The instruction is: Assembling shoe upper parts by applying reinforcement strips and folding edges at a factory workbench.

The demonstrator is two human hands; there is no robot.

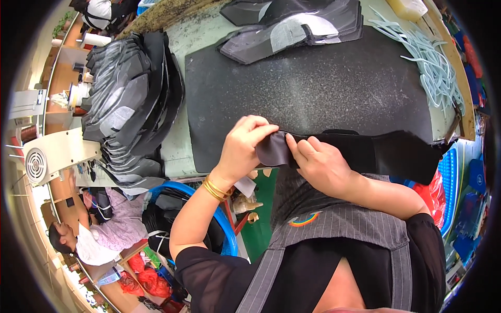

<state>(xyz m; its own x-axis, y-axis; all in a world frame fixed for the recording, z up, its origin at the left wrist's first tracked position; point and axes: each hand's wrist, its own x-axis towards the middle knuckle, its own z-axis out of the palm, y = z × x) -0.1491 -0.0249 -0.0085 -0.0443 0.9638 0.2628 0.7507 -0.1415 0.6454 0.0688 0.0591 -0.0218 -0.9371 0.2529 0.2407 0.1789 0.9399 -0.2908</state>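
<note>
A long black piece of leather-like material (399, 154) lies along the near edge of the work table, its right end hanging over. My left hand (241, 147) pinches its left end between thumb and fingers, where a smooth dark flap (274, 150) curls down. Close beside it, my right hand (324, 166) presses on the same piece with thumb and curled fingers at its upper edge. Both hands are closed on it, a short gap apart. Beneath lies a dark, speckled mat (308, 88). The undersides of the fingers are hidden.
Stacked black cut pieces (128, 99) stand at the left, more (302, 31) at the back. Pale blue strips (436, 68) lie far right. A blue-rimmed basket (229, 237) with black pieces is below left. Another person (99, 240) sits at a sewing machine (57, 156) farther left.
</note>
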